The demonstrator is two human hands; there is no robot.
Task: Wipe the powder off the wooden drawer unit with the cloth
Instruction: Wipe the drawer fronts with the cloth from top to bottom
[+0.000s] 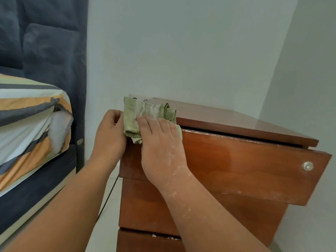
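A reddish-brown wooden drawer unit [236,160] stands against the wall, its top drawer pulled slightly out, with a round metal knob [307,166]. White powder specks line the top drawer's upper edge and a lower drawer's edge. A green cloth [145,113], dusted white, is draped over the unit's front left corner. My right hand [160,142], streaked with powder, presses flat on the cloth. My left hand [111,135] grips the cloth's left edge at the unit's left side.
A bed with a striped sheet [27,124] and a dark blue headboard [54,42] lies to the left. A dark cable [109,195] runs down the gap between bed and unit. White walls enclose the corner behind and to the right.
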